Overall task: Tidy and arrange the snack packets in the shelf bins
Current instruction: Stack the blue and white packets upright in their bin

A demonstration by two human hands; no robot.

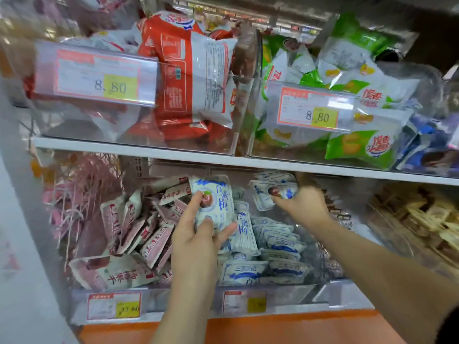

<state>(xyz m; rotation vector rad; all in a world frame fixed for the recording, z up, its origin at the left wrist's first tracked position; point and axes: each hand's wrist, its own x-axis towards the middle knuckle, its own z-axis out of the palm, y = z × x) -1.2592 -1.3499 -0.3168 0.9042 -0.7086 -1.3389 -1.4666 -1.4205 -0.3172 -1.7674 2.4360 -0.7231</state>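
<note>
On the lower shelf a clear bin (320, 290) holds several blue-and-white snack packets (280, 244). My left hand (196, 242) grips one blue-and-white packet (214, 199) upright above the divide between this bin and the one to its left. My right hand (303, 204) reaches deeper into the bin and is closed on another blue-and-white packet (269, 194) near the back. The left bin holds several pink-and-white packets (134, 234), lying jumbled at different angles.
The upper shelf (139, 147) carries clear bins of red-and-white bags (188, 78) and green-and-white bags (357, 135), each with an 8.80 price tag. Brown packets (419, 219) fill a bin at the lower right. An orange ledge (273, 328) runs below the price tags.
</note>
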